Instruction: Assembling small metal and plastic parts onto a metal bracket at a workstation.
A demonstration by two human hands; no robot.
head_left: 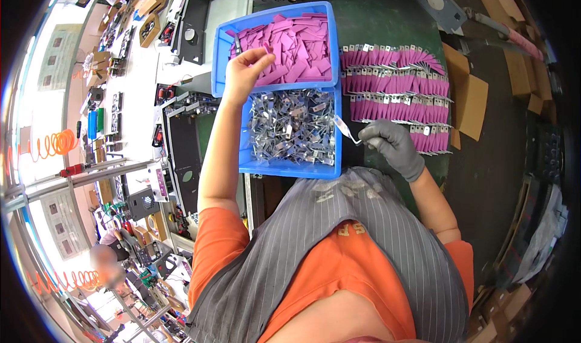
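Note:
My bare left hand [247, 71] is over the far blue bin [219, 58], which is full of flat pink strips [296, 46]. Its thumb and fingers are closed in a pinch, with what looks like one pink strip [267, 48] at the fingertips. My right hand [392, 144], in a grey glove, grips a small bent metal bracket [344, 126] by one end. This bracket points up and left, close to the near blue bin [290, 170], where many loose metal brackets [290, 125] lie heaped.
Several rows of metal brackets with pink strips [396, 80] stand on the green table [363, 16] to the right. Beyond them are cardboard boxes [469, 101]. At left are shelving with parts, orange coiled hoses [60, 142] and another person [109, 261] farther off.

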